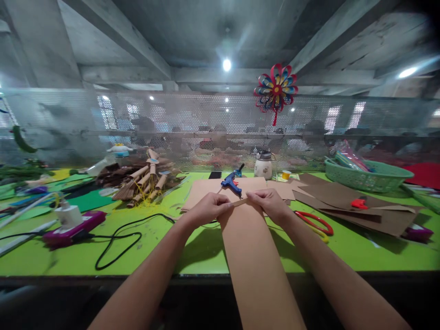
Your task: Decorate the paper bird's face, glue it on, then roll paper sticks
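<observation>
The long paper sheet [256, 256] lies in front of the person, and its long axis runs from the middle of the green surface [158, 252] toward the body, leaning a little to the right at the near part. Its far end points to the blue glue gun [233, 183]; its near part passes beyond the edge of the surface. The grip of the left hand [216, 205] pinches the left corner of the far end, and the grip of the right hand [268, 201] pinches the right corner. Between them is a narrow band, which looks like a fold.

The sheet is light brown, smooth and matte, with straight sides. The glue gun, of hard plastic, rests on flat pale-brown paper [199, 190]. At right are smooth red loop handles [314, 222] and stiff, dark brown sheets [323, 195]. At left, rolled paper tubes [146, 176] lie with thin yellow strands [147, 195].
</observation>
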Demonstrator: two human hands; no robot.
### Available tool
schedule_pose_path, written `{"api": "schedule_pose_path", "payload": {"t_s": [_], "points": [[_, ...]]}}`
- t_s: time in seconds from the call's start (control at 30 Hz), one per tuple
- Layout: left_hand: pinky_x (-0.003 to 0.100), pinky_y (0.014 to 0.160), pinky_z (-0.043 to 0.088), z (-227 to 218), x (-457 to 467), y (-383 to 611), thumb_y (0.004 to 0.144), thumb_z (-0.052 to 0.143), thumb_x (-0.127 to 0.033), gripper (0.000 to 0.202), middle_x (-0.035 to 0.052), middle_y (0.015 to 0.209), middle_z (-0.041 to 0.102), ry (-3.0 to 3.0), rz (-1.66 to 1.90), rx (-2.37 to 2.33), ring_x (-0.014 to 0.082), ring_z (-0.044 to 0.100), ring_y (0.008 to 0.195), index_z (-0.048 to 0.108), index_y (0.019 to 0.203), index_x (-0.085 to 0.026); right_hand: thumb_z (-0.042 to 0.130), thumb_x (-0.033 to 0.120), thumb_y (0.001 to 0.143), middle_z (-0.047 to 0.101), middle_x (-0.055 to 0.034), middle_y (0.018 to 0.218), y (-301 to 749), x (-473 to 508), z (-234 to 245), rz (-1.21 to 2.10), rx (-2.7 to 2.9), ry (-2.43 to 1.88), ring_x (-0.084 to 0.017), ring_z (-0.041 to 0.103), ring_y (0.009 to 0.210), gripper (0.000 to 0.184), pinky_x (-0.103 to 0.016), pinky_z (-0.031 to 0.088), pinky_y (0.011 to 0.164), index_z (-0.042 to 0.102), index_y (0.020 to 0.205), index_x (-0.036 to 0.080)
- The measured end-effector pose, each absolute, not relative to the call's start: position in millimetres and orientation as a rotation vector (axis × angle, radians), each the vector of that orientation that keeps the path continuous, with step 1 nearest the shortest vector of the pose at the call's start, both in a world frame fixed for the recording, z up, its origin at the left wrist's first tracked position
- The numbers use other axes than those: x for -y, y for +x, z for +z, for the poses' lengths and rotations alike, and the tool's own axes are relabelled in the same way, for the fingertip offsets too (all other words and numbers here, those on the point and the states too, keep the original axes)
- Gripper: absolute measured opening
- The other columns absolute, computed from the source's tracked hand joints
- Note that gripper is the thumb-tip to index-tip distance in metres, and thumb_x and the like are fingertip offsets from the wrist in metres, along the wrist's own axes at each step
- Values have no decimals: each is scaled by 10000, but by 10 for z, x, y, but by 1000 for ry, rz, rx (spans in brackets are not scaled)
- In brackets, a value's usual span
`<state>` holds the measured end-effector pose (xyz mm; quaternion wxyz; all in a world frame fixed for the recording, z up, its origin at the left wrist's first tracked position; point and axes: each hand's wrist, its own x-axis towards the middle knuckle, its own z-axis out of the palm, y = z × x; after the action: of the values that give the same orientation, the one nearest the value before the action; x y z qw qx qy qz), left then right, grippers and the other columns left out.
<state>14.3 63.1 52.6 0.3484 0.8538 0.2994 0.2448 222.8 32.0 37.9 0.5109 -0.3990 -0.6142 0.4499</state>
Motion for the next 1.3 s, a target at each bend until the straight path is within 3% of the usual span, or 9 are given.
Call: {"api": "schedule_pose_path", "payload": {"t_s": [0.37, 0.67, 1.03, 1.3], "points": [[172, 454, 346, 501, -591, 180, 810, 452, -372, 302, -14, 536, 507, 2267, 589, -735, 73, 468, 476, 526, 653, -125, 653, 454, 638, 611, -35, 599, 2234, -299, 389, 1020, 1636, -1092, -96, 483, 508, 360, -207, 349, 468, 684, 709, 103], [178, 397, 392, 468, -568, 171, 828, 433, -447, 313, -21, 491, 535, 2065, 423, -660, 91, 528, 397, 495, 809, -141, 651, 438, 647, 559, 3, 537, 2272, -287, 403, 1086, 1642, -1039, -77, 460, 474, 328, -204, 339, 465, 648, 652, 110], [173, 431, 380, 528, -604, 106, 778, 530, -408, 296, -16, 551, 505, 1838, 480, -597, 107, 584, 524, 505, 707, -122, 625, 430, 670, 594, -20, 608, 2348, -276, 456, 913, 1664, -1043, -87, 483, 521, 318, -205, 358, 487, 659, 679, 113], [173, 399, 318, 448, -684, 127, 744, 568, -402, 288, -11, 495, 526, 1818, 554, -652, 117, 583, 486, 513, 697, -123, 574, 440, 713, 603, -31, 631, 2341, -285, 457, 682, 1775, -1088, -104, 483, 551, 334, -210, 345, 488, 670, 688, 121]]}}
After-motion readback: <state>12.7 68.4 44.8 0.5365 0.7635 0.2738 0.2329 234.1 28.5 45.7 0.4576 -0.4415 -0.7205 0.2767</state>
